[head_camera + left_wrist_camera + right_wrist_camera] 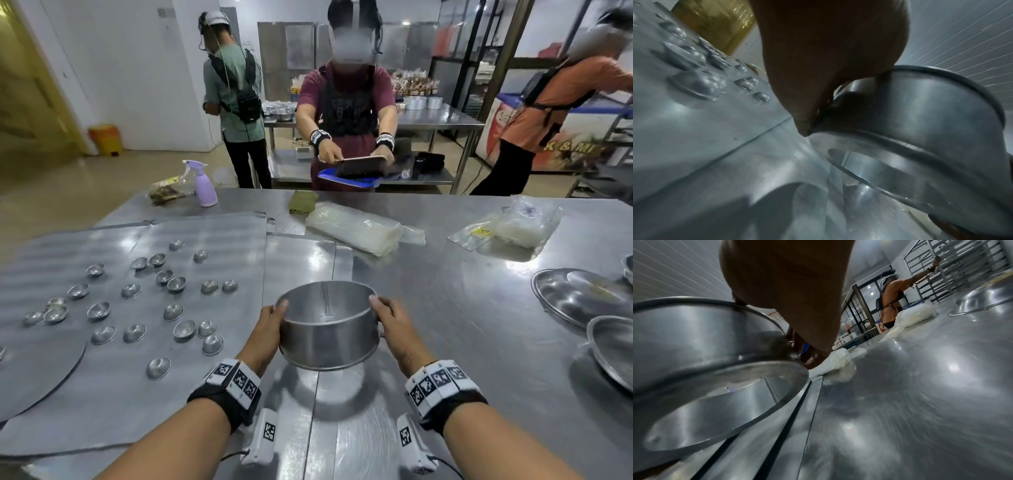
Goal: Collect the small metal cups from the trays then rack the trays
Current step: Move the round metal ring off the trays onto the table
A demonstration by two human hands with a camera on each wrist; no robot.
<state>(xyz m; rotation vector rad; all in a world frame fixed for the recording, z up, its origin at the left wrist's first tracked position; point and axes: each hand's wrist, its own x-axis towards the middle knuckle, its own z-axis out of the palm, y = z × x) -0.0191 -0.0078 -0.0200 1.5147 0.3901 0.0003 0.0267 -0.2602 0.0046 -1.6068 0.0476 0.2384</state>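
Note:
I hold a round metal pan (329, 334) above the steel table, tilted with its far rim higher. My left hand (270, 323) grips its left side and my right hand (388, 320) grips its right side, thumbs over the rim. The left wrist view shows the pan (920, 129) from below beside my left hand (818, 73). In the right wrist view the pan (701, 344) sits left of my right hand (797, 305). Several small metal cups (137, 308) lie scattered on a flat tray (222, 246) to the left; the cups (696, 84) also show in the left wrist view.
A second flat tray (308, 260) lies behind the pan. Plastic bags (356, 228) and a purple spray bottle (205, 185) sit at the table's far side. Round metal lids (582, 298) lie at the right. Three people stand beyond the table.

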